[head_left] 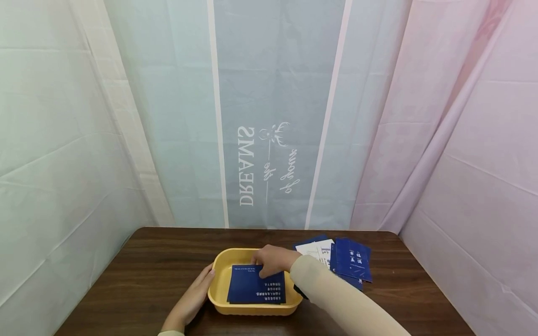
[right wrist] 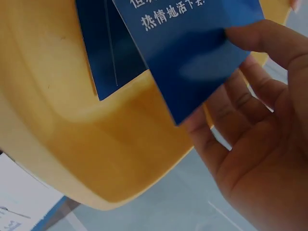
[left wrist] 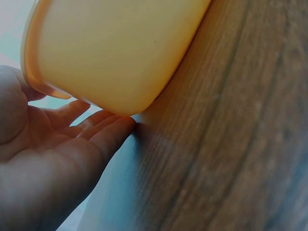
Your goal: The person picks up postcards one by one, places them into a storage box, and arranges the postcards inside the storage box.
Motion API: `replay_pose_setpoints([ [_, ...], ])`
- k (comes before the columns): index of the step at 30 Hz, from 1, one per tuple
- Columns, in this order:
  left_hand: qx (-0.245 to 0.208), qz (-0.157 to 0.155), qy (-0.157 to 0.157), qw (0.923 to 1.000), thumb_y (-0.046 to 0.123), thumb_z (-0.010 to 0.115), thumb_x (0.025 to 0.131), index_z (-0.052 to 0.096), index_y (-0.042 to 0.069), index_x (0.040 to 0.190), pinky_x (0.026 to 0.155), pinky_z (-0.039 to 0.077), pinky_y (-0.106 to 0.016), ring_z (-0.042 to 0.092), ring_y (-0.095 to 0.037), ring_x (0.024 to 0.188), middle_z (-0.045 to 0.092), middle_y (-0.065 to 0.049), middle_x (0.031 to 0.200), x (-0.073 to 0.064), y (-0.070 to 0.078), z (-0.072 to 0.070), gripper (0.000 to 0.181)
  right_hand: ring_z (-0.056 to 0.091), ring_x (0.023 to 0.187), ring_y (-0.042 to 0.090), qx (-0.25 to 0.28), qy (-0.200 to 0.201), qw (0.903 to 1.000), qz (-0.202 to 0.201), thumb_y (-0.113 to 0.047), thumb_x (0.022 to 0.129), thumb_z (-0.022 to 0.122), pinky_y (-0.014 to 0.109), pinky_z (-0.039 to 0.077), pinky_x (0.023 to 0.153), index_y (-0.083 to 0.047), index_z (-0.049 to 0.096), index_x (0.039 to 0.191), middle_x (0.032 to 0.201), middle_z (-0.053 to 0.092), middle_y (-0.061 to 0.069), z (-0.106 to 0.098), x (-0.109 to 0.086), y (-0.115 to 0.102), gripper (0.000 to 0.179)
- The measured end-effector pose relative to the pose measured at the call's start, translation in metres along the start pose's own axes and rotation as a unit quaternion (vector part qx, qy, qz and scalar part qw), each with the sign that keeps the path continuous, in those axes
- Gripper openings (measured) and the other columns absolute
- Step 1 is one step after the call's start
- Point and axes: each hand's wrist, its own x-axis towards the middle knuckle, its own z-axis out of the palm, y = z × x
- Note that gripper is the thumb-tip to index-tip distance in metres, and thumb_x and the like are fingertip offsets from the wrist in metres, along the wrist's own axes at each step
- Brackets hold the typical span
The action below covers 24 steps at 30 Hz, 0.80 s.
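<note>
A blue card (head_left: 269,284) printed with white Chinese characters is over the yellow plastic basin (head_left: 218,306). My right hand (head_left: 275,259) pinches its far edge, thumb on the printed face and fingers beneath, as the right wrist view shows. Under it, another dark blue card (right wrist: 113,57) lies inside the basin. At the basin's left end, my left hand (head_left: 194,294) rests against the outer wall. Its fingers (left wrist: 113,132) are nearly straight, with the tips at the wall close to the tabletop.
To the right of the basin, several blue cards (head_left: 352,259) and a white printed one (head_left: 313,249) lie in an overlapping pile on the dark wooden table (head_left: 143,270). Behind the table hangs a pale curtain (head_left: 273,93) with printed lettering; light cloth (head_left: 470,196) encloses the sides.
</note>
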Motion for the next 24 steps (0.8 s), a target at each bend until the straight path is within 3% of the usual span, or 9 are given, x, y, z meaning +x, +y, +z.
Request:
replay_pose_setpoints([
  [10,0.001,-0.005,0.005,1.0,0.041,0.04,0.109,0.023,-0.005,0.155,0.113,0.029,-0.055,0.028,-0.042,0.143,0.023,-0.03,0.158,-0.001,0.001,0.001,0.068,0.057,0.084,0.007,-0.093,-0.008,0.9937,0.061,-0.03,0.078,0.089,0.035,0.056,0.084,-0.031,0.071,0.116,0.098,0.065,-0.012,0.008,0.005,-0.007,0.042],
  [24,0.009,-0.006,-0.002,0.9999,0.042,0.039,0.109,0.021,-0.005,0.155,0.114,0.027,-0.058,0.025,-0.044,0.144,0.021,-0.031,0.159,-0.002,0.003,0.0,0.068,0.056,0.082,0.005,-0.126,-0.011,0.991,0.043,-0.031,0.076,0.09,0.033,0.053,0.089,-0.027,0.072,0.11,0.096,0.066,-0.015,0.02,0.018,-0.001,0.039],
])
